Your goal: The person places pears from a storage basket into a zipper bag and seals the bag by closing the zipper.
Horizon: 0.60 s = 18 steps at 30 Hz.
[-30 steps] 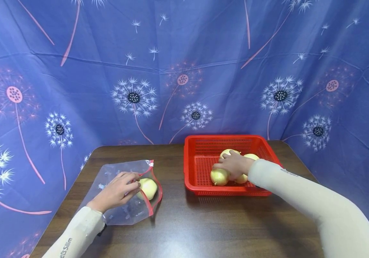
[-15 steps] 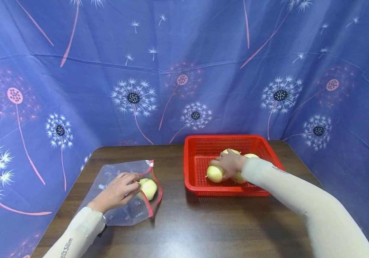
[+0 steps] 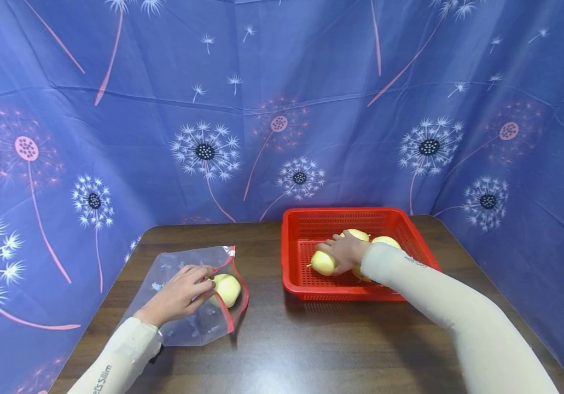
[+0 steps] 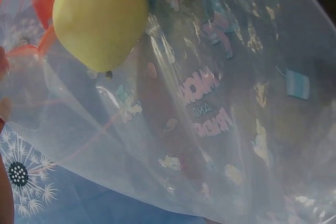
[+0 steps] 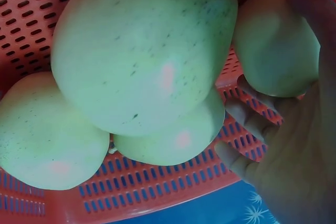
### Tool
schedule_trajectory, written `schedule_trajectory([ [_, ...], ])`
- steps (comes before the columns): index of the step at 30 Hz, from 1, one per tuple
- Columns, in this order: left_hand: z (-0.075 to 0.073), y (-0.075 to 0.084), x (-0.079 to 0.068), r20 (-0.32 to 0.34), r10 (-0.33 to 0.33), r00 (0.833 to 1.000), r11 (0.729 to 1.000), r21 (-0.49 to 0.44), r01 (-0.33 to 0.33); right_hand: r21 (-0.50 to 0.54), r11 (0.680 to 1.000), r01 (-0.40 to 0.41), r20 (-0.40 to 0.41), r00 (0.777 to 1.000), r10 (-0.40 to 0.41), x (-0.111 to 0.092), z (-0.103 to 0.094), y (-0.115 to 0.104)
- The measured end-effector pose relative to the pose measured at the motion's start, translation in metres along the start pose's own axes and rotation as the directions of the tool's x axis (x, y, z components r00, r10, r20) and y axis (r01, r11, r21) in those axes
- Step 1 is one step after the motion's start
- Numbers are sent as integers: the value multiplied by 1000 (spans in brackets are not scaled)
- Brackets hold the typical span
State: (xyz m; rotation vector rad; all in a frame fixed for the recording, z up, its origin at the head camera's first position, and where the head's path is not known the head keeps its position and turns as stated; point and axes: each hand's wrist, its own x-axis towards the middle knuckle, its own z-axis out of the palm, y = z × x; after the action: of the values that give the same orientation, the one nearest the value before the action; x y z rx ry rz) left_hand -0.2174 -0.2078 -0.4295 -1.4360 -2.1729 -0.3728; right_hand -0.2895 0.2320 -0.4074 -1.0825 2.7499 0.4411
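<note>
In the basket (image 3: 308, 249), pear (image 3: 322, 264) farther left

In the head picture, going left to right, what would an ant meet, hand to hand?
Left hand, round pale-yellow fruit inside the clear red-edged plastic bag, left rim of the red slotted plastic basket, stemmed pale-yellow fruit, right hand.

Passable gap over table (image 3: 282, 328) between bag (image 3: 195, 326) and red basket (image 3: 338, 294); basket walls block low sideways passage; neighbouring pears (image 3: 386, 241) crowd right hand (image 3: 346, 253).
</note>
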Motion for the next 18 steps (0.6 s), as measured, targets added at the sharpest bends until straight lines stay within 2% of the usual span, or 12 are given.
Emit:
schedule_trajectory([
  [9,-1,0,0,-11,-3,1000,1000,10,4,-48,999,22,-49,999,-24,1,0,-2],
  [18,-1,2,1,-41,18,999,1000,8,-18,-55,998,40,-47,998,-43,-2,-5,3],
])
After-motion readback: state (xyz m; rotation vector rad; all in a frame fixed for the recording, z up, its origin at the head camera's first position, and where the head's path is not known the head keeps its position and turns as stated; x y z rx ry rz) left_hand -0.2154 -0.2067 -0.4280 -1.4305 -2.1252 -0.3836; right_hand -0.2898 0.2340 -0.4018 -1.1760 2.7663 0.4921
